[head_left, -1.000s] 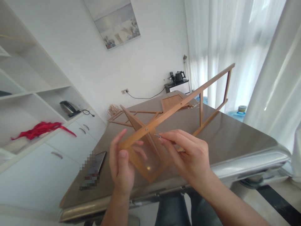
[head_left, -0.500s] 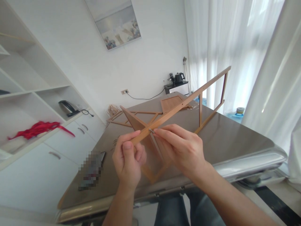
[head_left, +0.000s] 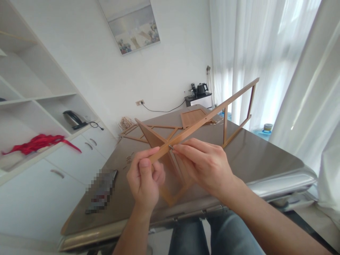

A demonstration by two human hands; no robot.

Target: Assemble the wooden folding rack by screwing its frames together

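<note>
The left hand [head_left: 145,179] has its grip around a slanting wooden frame [head_left: 191,131] above the desk [head_left: 265,156]. The right hand [head_left: 208,164] pinches a slim metal piece [head_left: 171,147] (too small to identify) against the frame.

I find no legible text, label, brand, number or sign anywhere in view. One item [head_left: 101,194] on the tabletop [head_left: 265,156] is pixelated; any marking on it I cannot read.
</note>
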